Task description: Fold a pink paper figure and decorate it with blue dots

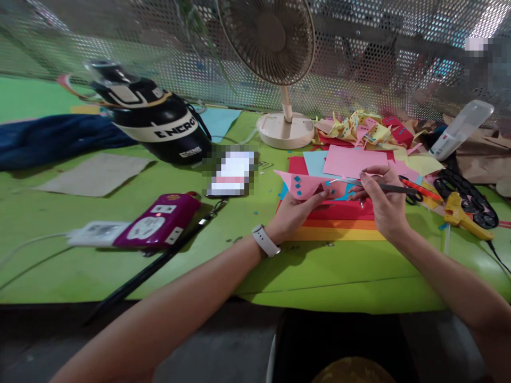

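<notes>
My left hand (293,215), a white watch on its wrist, is closed on a folded piece of pink paper (285,180) with small blue diamond shapes (297,186) on it. In my right hand (385,207) are slim metal tweezers (346,182), their tip touching or just over the pink paper near a blue diamond. Beneath both hands lies a stack of red (343,211), orange and yellow sheets. Behind them are loose pink (353,161) and light blue sheets. The fingers of my left hand are partly hidden by the paper.
A fan (285,130) stands behind the papers, beside a heap of decorated paper pieces (359,127). A yellow glue gun (459,215) and clear bottle (463,130) are right. Left are a phone (233,173), purple power strip (159,221) and black jug (155,122).
</notes>
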Tool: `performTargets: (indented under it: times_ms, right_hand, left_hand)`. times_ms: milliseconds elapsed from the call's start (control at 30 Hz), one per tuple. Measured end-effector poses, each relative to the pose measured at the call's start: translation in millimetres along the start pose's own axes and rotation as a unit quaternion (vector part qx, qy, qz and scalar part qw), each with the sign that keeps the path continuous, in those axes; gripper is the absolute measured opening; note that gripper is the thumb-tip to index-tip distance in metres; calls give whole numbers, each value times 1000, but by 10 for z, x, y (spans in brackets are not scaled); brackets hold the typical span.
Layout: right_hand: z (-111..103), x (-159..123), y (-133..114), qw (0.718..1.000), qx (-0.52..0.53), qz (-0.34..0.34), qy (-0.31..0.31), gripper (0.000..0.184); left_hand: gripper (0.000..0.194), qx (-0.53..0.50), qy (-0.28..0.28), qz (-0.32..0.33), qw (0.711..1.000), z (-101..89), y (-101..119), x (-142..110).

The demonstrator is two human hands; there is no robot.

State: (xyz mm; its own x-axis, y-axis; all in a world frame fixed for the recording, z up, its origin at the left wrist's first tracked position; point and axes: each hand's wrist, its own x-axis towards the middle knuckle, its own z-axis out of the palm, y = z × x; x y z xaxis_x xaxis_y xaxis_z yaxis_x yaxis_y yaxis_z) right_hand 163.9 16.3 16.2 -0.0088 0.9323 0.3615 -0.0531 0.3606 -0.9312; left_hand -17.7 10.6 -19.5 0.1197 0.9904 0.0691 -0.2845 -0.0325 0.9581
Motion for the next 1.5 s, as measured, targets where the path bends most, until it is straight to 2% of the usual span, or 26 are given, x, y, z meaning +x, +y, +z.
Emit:
performTargets:
  times_ms: [100,300,567,933,1500]
  right_hand:
    - [3,-3,-16,1000,3,-6,2,23]
    - [-5,11,-29,1000,6,-1,8,28]
    - [-9,-1,-2,1000,-4,-10,2,24]
    - [3,9,-16,1000,-3,-7,7,28]
    - [58,-70,-39,996,-48,-69,2,27]
  left_hand:
    - [41,-12,15,1,1000,-2,-11,2]
    - [41,-10,-3,4,1000,-1,-14,-4]
    - [40,-13,-3,9,1000,11,-9,-7]
    - [41,1,6,20,1000,27,17,-22]
    - [41,12,31,33,999,15,-23,-7]
